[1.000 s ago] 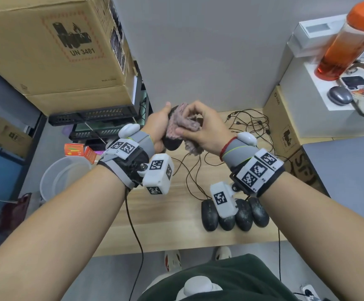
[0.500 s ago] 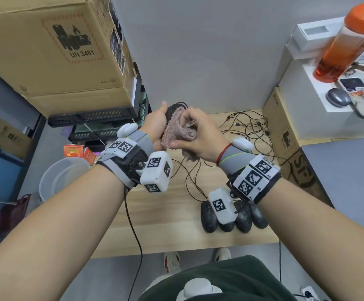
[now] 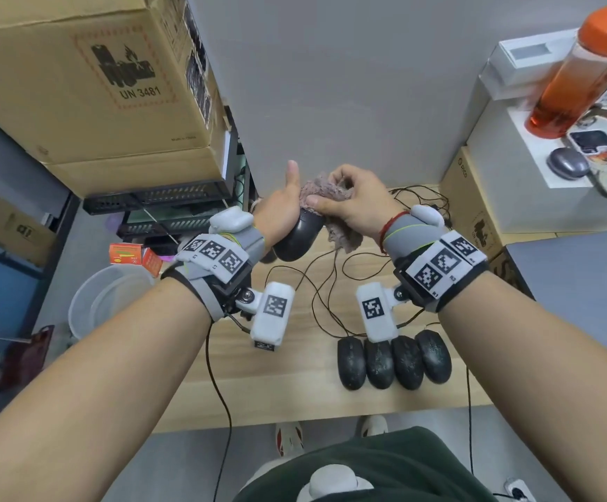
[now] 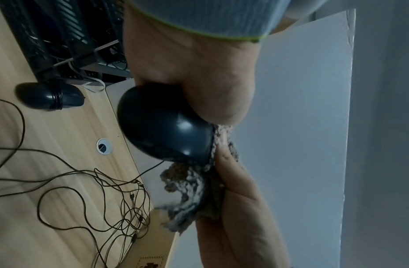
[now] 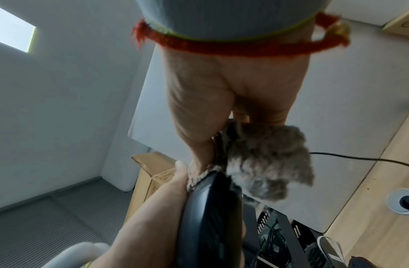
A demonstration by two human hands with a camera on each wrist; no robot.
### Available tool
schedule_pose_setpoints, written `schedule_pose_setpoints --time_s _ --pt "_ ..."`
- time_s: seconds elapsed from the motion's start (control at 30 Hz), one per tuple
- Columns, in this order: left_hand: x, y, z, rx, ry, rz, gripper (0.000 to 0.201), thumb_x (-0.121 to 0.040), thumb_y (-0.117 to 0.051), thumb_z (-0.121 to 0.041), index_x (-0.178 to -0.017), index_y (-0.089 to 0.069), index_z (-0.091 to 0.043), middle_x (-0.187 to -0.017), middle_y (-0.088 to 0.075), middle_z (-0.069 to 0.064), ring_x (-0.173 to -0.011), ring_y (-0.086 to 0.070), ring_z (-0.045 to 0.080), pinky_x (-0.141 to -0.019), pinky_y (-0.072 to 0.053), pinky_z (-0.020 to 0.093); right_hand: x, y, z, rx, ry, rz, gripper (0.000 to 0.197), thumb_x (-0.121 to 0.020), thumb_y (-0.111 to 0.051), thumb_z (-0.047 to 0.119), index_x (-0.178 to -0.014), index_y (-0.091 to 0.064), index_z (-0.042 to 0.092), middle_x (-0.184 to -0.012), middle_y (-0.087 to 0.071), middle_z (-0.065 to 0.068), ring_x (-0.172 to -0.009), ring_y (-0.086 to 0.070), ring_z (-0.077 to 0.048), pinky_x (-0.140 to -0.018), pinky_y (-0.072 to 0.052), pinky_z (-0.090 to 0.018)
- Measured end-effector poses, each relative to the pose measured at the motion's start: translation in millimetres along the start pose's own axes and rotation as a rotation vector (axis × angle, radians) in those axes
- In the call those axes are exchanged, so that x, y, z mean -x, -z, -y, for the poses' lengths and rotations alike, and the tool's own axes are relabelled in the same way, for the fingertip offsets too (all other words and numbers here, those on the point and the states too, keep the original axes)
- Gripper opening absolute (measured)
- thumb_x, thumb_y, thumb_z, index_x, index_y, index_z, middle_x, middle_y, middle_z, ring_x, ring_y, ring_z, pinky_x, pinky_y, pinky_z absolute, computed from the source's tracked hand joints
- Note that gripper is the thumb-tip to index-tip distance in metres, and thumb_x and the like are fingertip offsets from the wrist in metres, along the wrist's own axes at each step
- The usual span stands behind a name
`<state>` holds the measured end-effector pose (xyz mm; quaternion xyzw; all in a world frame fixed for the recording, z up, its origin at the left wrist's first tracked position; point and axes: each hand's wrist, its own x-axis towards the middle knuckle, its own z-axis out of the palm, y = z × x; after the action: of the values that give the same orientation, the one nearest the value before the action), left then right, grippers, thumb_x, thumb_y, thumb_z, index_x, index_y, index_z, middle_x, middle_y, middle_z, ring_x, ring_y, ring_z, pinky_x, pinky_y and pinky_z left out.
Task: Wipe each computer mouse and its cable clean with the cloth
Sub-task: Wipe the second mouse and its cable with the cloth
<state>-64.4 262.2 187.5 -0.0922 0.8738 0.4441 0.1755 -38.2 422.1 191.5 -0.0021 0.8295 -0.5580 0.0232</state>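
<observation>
A: Head view first: the left hand [image 3: 281, 208] holds a black mouse [image 3: 298, 235] up above the table [image 3: 280, 375], thumb sticking straight up, palm cupped round the shell.
B: And the right hand [image 3: 352, 204] has its fingers curled round the fuzzy cloth [image 3: 325, 192], pressing it onto the mouse's top end. Four more mice [image 3: 393, 359] sit side by side on the table near its front edge, their cables [image 3: 325, 284] trailing back.

A: Left wrist camera now: the mouse [image 4: 164, 125] is wedged against the left palm [image 4: 194, 72], glossy shell facing us.
B: The cloth [image 4: 187, 190] hangs below it, bunched against the right hand [image 4: 235, 208]. Cables [image 4: 111, 197] lie tangled on the table [image 4: 49, 235].

A: Right wrist camera: the right hand [image 5: 222, 101] clamps the cloth [image 5: 267, 159], which spills out to one side.
B: The mouse [image 5: 210, 221] sits just under it, the left hand [image 5: 157, 208] alongside the shell, thumb tip touching the cloth.
</observation>
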Motion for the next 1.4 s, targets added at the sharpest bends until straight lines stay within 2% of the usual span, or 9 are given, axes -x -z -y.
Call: schedule_pose_setpoints --time_s 0.1,0.23,0.37,0.5,0.67,0.77,1.0,1.2,1.4 --pt "3 -1 0 0.006 0.017 0.003 0.148 -0.041 0.013 -0.107 -0.116 -0.071 -0.01 -0.126 -0.065 0.025 -0.129 -0.054 0.041 -0.114 -0.035 0.054 -2 4 1 0.084 -0.078 -0.113 0.037 -0.076 -0.075 0.05 -0.074 -0.051 0.023 -0.078 -0.065 -0.003 -0.08 -0.065 -0.027 -0.081 -0.054 -0.045" --pt "5 -2 -3 0.089 0.083 -0.019 0.149 -0.036 0.012 -0.109 -0.112 -0.075 -0.014 -0.124 -0.067 0.022 -0.123 -0.058 0.037 -0.113 -0.037 0.051 10 -2 12 0.017 -0.067 -0.051 0.043 -0.074 -0.079 0.049 -0.085 -0.049 0.02 -0.065 -0.063 -0.009 -0.046 -0.057 -0.026 -0.041 -0.046 -0.03" --pt "-13 -2 8 0.158 0.079 0.038 0.139 -0.039 0.005 -0.111 -0.099 -0.081 -0.02 -0.11 -0.074 0.017 -0.114 -0.066 0.034 -0.11 -0.042 0.05 11 -9 12 0.245 0.06 -0.007 0.046 -0.069 -0.082 0.052 -0.09 -0.053 0.023 -0.09 -0.062 -0.001 -0.073 -0.057 -0.016 -0.061 -0.041 -0.026" --pt "5 2 -4 0.093 0.031 0.079 0.123 -0.055 -0.003 -0.107 -0.089 -0.075 -0.014 -0.117 -0.071 0.022 -0.117 -0.063 0.037 -0.11 -0.042 0.052 -1 4 -4 0.208 -0.052 -0.105 0.04 -0.079 -0.073 0.054 -0.079 -0.05 0.021 -0.073 -0.063 0.002 -0.073 -0.06 -0.021 -0.067 -0.047 -0.03" --pt "19 8 -5 0.166 -0.108 0.11 0.056 -0.087 -0.053 -0.073 -0.074 -0.071 -0.021 -0.075 -0.07 0.001 -0.076 -0.065 0.026 -0.082 -0.049 0.037 -9 18 -24 0.068 -0.069 -0.151 0.029 -0.083 -0.071 0.041 -0.075 -0.05 0.022 -0.073 -0.06 0.004 -0.072 -0.056 -0.018 -0.078 -0.051 -0.04" --pt "18 12 -4 0.215 -0.091 0.13 0.032 -0.098 -0.058 -0.045 -0.08 -0.066 -0.02 -0.069 -0.066 -0.002 -0.069 -0.06 0.022 -0.074 -0.044 0.033 -7 25 -16 -0.138 0.054 -0.133 0.017 -0.089 -0.067 0.027 -0.082 -0.053 0.024 -0.079 -0.059 0.005 -0.074 -0.054 -0.012 -0.075 -0.047 -0.032" --pt "23 12 -11 0.196 -0.137 0.162 0.028 -0.09 -0.062 -0.034 -0.067 -0.07 -0.018 -0.066 -0.068 -0.004 -0.07 -0.058 0.02 -0.074 -0.042 0.034 -3 16 -10 0.109 0.154 0.142 0.026 -0.086 -0.07 0.015 -0.111 -0.066 0.022 -0.101 -0.071 0.001 -0.094 -0.066 -0.015 -0.095 -0.052 -0.038" --pt "26 14 -11 0.134 -0.218 0.207 0.029 -0.097 -0.063 -0.024 -0.069 -0.06 -0.02 -0.064 -0.058 -0.005 -0.06 -0.05 0.01 -0.063 -0.039 0.027 3 19 -1 0.382 0.141 0.106 0.018 -0.086 -0.072 0.026 -0.103 -0.07 0.018 -0.088 -0.07 0.0 -0.087 -0.063 -0.019 -0.077 -0.044 -0.026" --pt "35 22 -19 0.153 -0.208 0.193 0.028 -0.092 -0.063 -0.019 -0.064 -0.059 -0.019 -0.059 -0.054 -0.003 -0.056 -0.049 0.015 -0.06 -0.039 0.028 1 24 -15 0.578 0.113 0.076 0.025 -0.086 -0.069 0.022 -0.074 -0.054 0.007 -0.065 -0.053 -0.008 -0.07 -0.048 -0.03 -0.065 -0.038 -0.037"
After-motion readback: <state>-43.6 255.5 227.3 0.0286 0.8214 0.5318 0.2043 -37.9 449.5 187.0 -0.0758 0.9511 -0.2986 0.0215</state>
